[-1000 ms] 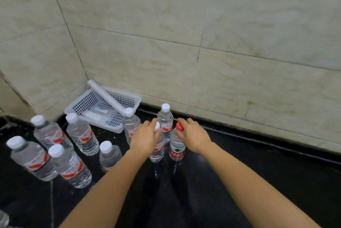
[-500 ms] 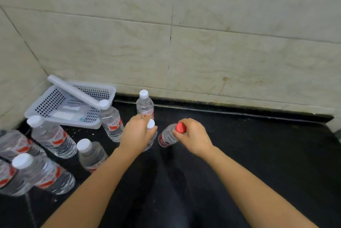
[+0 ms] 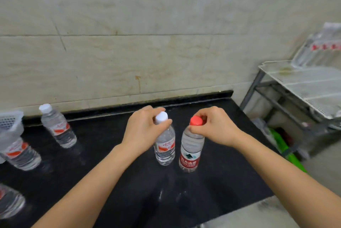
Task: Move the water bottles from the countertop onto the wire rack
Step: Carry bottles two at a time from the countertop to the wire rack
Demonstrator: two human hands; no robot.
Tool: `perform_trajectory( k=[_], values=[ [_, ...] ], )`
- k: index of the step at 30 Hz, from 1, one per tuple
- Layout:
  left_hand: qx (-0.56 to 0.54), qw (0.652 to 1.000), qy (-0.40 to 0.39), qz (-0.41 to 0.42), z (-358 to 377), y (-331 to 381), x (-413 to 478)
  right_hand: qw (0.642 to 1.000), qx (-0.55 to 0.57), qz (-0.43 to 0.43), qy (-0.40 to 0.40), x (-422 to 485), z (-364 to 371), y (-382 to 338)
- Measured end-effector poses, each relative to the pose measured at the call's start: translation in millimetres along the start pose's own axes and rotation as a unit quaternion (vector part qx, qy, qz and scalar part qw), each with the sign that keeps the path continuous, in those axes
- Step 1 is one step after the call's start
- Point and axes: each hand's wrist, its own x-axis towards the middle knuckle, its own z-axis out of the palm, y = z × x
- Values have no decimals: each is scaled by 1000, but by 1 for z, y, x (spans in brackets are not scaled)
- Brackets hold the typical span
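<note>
Both grips were closed on bottles, one each. From the left edge I saw a white basket, partly cut off, with a basket-side bottle just in front of it and a blurred corner bottle lower down. Next stood a wall-side bottle with a white cap, near the tiled wall. All three rested on the black bench.

At mid-bench the left grip had thumb and fingers curled round the neck of a white-capped bottle, just under its cap. Just beside it, the right grip pinched the neck of a red-capped bottle with a red label. Both bottles were upright. I could not tell whether their bases touched the bench.

Past the bench's right end stood the wire rack, well apart from both grips. What looked like rack bottles sat blurred at its back. Lower down, beside the bench, I saw a green object.
</note>
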Motion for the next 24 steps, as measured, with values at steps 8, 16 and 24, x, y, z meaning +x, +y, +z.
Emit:
perform_trajectory(
  k=[8, 16, 24],
  values=[
    [-82, 995, 26, 48, 107, 173, 35, 994, -26, -11, 106, -65, -167, 104],
    [-151, 979, 32, 135, 168, 316, 92, 974, -36, 12, 222, -90, -315, 186],
    [-205, 960, 37, 186, 240, 414, 165, 953, -52, 25, 296, -78, -421, 267]
  ],
)
